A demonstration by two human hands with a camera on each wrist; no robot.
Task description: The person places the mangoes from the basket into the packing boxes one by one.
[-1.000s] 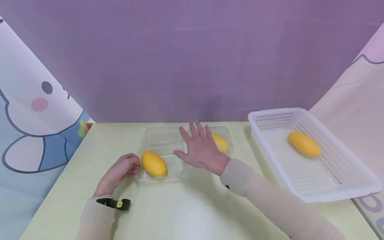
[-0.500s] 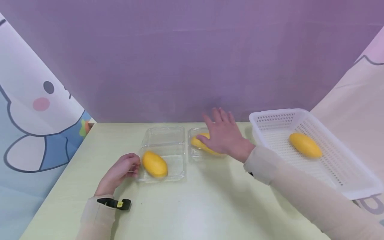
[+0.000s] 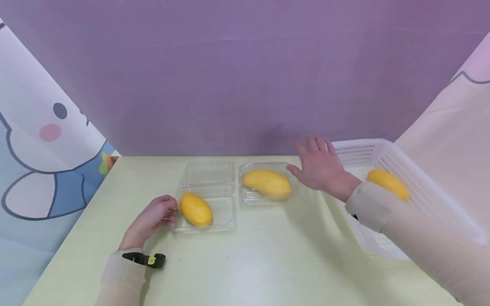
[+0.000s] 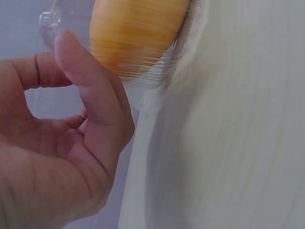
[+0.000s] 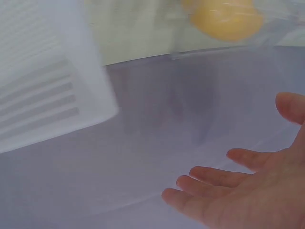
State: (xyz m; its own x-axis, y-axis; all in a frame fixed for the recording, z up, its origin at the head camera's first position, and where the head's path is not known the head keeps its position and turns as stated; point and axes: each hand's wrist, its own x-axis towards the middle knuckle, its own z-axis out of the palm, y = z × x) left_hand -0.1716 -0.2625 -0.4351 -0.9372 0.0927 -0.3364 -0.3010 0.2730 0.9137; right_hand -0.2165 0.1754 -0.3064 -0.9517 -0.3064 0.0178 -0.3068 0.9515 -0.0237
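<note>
Beside the left edge of an open-lidded clear box (image 3: 223, 208), my left hand (image 3: 151, 219) rests with loosely bent fingers. A yellow mango (image 3: 196, 209) lies in that box. The left wrist view shows the hand (image 4: 71, 129) close against the box's clear wall (image 4: 147, 74), the mango (image 4: 136, 28) behind it; whether they touch I cannot tell. My right hand (image 3: 321, 165), fingers spread and holding nothing, hovers between a second clear box (image 3: 249, 196) with a mango (image 3: 268, 183) and the white basket (image 3: 377, 144). In the right wrist view its palm (image 5: 252, 191) is bare.
One more mango (image 3: 388, 183) lies in the basket at the right, partly hidden by my right sleeve (image 3: 405, 225). A purple backdrop (image 3: 245, 85) stands along the rear edge of the pale table (image 3: 245, 263).
My right hand has moved right, from over the gap between the boxes to beside the basket, uncovering the second box and its mango. The left hand has stayed in place.
</note>
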